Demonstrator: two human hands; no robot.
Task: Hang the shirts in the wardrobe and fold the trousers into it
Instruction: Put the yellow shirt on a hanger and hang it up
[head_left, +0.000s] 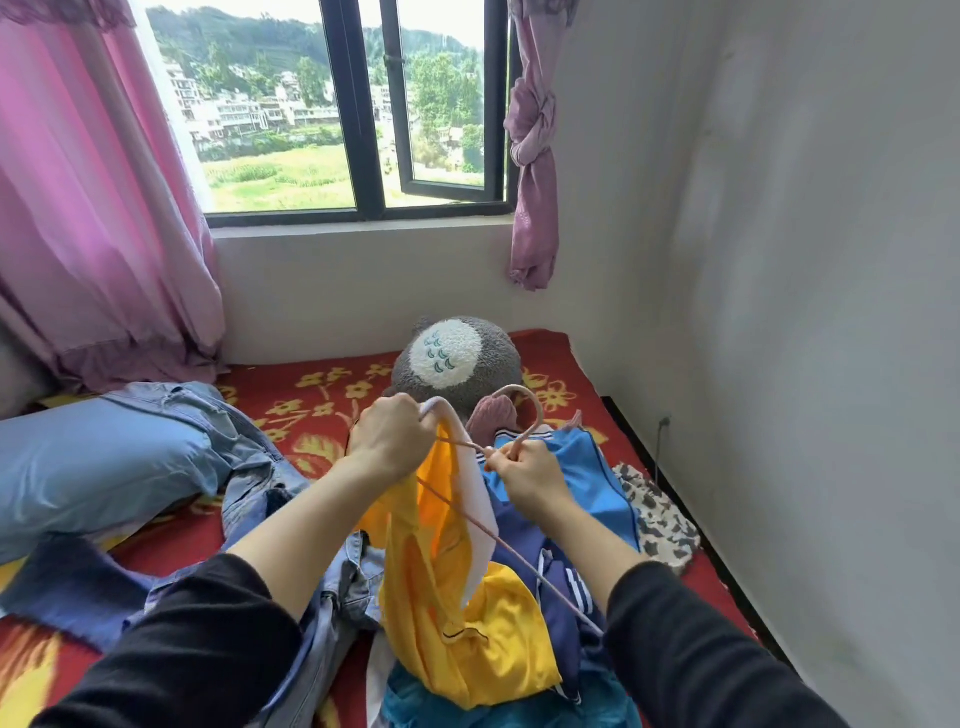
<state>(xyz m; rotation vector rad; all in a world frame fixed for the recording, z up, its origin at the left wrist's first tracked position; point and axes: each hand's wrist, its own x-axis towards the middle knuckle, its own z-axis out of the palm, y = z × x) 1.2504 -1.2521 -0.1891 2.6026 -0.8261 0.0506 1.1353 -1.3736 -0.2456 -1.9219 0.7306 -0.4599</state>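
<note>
A yellow and white shirt (467, 613) hangs from a pink hanger (524, 410) held up over the bed. My left hand (392, 441) grips the shirt's shoulder together with one end of the hanger. My right hand (527, 475) grips the hanger at the base of its hook. The hanger's other arm (519, 551) slants down bare toward my right sleeve. Under the shirt lie a blue sports top (582, 467), navy striped trousers (566, 582) and blue jeans (244, 452). No wardrobe is in view.
A red flowered bedspread (322, 395) covers the bed. A blue pillow (88, 467) lies at the left, a grey plush toy (452, 358) by the window wall, and a spotted cloth (660, 514) at the right edge. Pink curtains (93, 208) and a white wall (805, 312) hem in the bed.
</note>
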